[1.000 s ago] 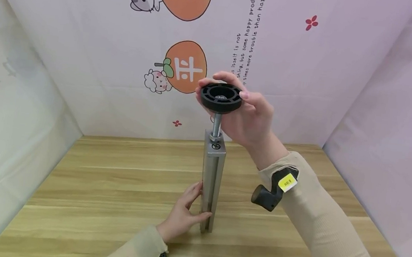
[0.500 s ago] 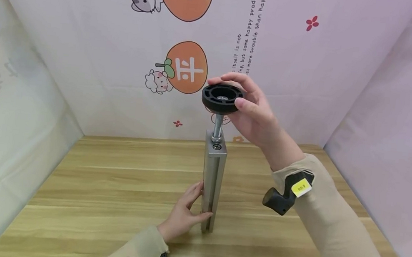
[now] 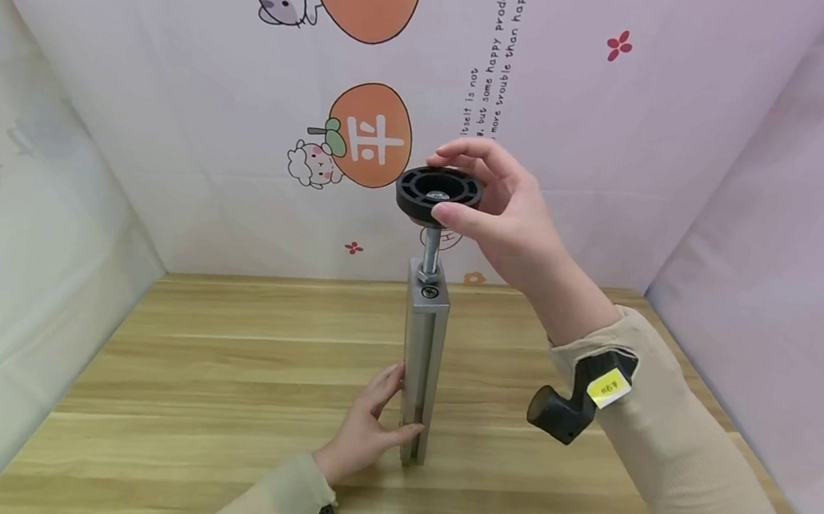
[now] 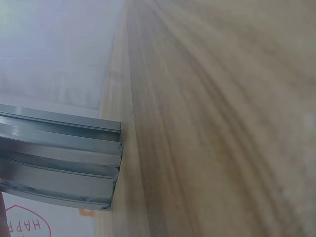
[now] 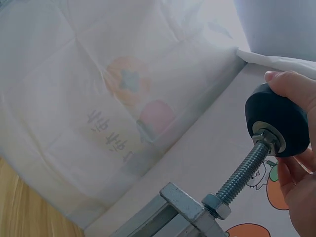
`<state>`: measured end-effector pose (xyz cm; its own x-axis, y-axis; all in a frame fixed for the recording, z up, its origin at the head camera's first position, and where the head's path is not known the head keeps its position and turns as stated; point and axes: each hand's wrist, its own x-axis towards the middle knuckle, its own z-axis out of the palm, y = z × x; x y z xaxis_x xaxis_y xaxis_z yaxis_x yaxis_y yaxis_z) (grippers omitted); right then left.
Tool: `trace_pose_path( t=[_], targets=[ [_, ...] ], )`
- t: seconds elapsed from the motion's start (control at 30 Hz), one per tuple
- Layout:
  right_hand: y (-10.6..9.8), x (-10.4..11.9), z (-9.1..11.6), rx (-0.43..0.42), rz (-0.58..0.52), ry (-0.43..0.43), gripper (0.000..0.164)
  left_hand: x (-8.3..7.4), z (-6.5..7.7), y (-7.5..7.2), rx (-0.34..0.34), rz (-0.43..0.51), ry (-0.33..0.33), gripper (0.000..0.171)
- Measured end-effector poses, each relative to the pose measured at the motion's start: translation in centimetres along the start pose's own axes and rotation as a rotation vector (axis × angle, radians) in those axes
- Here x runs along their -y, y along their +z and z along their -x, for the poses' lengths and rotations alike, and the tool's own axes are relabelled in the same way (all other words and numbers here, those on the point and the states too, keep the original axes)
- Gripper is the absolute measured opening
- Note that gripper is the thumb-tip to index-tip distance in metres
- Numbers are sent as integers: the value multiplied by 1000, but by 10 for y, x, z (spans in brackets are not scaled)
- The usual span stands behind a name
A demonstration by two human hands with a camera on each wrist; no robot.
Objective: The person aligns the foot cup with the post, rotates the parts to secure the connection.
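Note:
An aluminium profile (image 3: 417,366) stands upright on the wooden table, grooves running down its sides. My left hand (image 3: 361,436) grips it low down, thumb across the near face and fingers at the left side. From the profile's top plate rises a threaded stem (image 3: 431,249) with a hex nut (image 5: 216,205) close against the plate. On the stem sits a round black levelling foot (image 3: 417,206), its ribbed hollow underside facing up. My right hand (image 3: 517,222) pinches the foot's rim, thumb on the near side and fingers behind. The left wrist view catches the profile's bottom end (image 4: 64,160) at the tabletop.
The wooden table (image 3: 221,354) spreads on both sides of the profile. A printed cloth (image 3: 549,96) hangs behind it, and more cloth walls close in the left and right. A black wrist camera (image 3: 570,399) sticks out below my right sleeve.
My right hand has swung round the foot's rim: the thumb has come left along the near side, and the wrist has shifted right. The left hand stays at the same place on the profile.

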<state>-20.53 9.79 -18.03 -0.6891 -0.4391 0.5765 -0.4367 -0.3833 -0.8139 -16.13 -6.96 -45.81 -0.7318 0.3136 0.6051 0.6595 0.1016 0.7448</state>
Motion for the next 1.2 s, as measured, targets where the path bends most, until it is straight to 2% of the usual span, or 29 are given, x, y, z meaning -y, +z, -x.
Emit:
trace_pose_path(
  t=[0.3,0.47,0.57,0.9,1.2],
  targets=[
    [12,10,4,-128,290,36,46,0,0,1,10,-10,14,91],
    [20,12,6,-209,463,18,49,1,1,1,6,-14,20,91],
    [25,12,7,-255,530,-8,49,0,1,1,3,-9,10,91],
    [35,5,8,-341,600,-120,56,0,-1,-1,11,3,7,89],
    [35,-3,7,-356,619,-243,62,3,0,0,17,11,3,91]
  ],
)
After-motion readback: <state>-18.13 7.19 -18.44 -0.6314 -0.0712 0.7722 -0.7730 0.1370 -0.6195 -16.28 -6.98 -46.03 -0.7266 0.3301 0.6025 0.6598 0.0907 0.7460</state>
